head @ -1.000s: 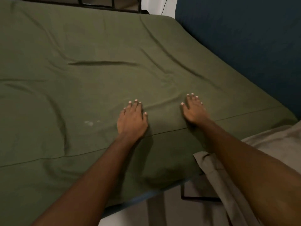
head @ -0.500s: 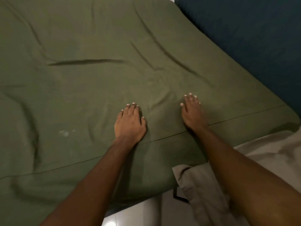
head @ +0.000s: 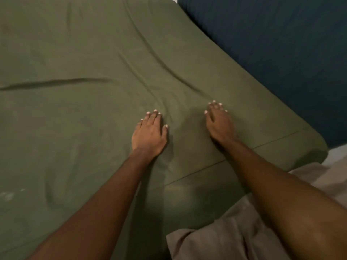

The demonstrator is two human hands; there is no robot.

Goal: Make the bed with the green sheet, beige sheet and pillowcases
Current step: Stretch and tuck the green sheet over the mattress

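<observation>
Near edge of the bed: both hands lie flat on the green sheet, just past the seam that runs along that edge.
Left hand: palm down, fingers straight and close together, pressing the cloth — not gripping anything.
Right hand: same deal, flat with straight fingers, and a strip of sheet between it and the left.
Green sheet: spread across the whole bed and pulled down over the near edge and near right corner.
Creases: one long fold off to the left runs side to side. A couple of diagonal ones sit straight ahead of both hands, slanting away up the bed, with the blue panel along the right edge.
Beige sheet: bunched below the near right corner, under the right forearm — nearer the right hand, not on the bed yet.
My guess at the step: smoothing the green first, pushing away across those diagonals. Beige comes after.
</observation>
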